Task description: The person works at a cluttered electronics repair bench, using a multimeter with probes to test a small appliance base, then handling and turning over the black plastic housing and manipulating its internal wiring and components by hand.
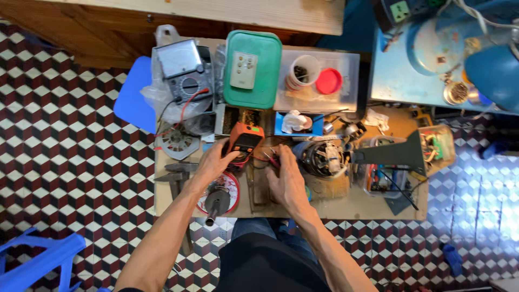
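Two hands meet at the centre of the frame around an orange handheld multimeter (244, 141), which lies on the low wooden bench (346, 203) with its long axis running up-frame. The left hand (214, 162) clasps its lower left edge. The right hand (285, 176), just right of it, pinches thin red probe leads (272, 158). A red-rimmed round rotor (219, 194) sits below the left wrist.

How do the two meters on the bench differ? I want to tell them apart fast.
The orange meter is small, bright and lies near the bench's middle, with the left hand touching it. The grey meter is larger, has a wide pale window on top and a round dial below, and sits untouched at the back left on a plastic bag. Both have leads running from them.
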`<action>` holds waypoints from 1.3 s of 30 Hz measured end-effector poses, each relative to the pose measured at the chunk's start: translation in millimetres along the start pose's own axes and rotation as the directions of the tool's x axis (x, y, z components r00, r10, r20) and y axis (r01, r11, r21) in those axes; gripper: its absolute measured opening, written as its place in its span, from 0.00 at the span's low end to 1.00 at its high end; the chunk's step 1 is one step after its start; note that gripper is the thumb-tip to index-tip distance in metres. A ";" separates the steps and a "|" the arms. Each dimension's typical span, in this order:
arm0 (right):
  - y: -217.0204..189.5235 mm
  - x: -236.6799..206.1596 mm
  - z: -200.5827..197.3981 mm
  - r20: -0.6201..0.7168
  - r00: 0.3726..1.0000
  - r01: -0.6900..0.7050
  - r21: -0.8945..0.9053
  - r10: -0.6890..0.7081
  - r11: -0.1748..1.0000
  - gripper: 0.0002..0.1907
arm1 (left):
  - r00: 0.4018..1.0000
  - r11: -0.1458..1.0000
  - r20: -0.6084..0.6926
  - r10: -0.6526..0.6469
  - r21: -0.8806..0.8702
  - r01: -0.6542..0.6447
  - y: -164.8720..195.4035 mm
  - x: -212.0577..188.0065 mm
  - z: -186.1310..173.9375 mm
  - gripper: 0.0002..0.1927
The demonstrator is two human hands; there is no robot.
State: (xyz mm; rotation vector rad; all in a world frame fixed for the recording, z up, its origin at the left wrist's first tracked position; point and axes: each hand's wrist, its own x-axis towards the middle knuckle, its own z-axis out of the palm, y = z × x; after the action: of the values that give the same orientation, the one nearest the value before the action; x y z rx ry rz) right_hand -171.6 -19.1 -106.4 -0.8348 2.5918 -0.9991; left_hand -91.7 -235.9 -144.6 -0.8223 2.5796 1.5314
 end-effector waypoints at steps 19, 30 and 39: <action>158.2 -298.6 -156.4 0.274 0.694 -0.695 0.010 0.666 0.719 0.28 | 0.896 0.885 -0.075 0.438 0.213 -0.415 177.3 -77.5 114.6 0.60; 235.6 -409.8 -209.8 0.258 0.640 -0.757 0.049 0.723 0.652 0.27 | 0.988 0.961 -0.140 0.067 0.274 -0.026 224.6 -89.3 183.5 0.56; 245.7 -391.2 -224.6 0.269 0.720 -0.687 0.148 0.639 0.712 0.27 | 0.947 0.949 -0.242 0.210 0.285 -0.137 247.8 -83.2 207.6 0.60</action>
State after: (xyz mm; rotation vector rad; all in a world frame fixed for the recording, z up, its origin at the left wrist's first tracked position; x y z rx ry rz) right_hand -51.7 480.4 -99.8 0.0962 2.2371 -0.9000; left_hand -181.3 63.6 -27.4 -0.8423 3.0422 1.1335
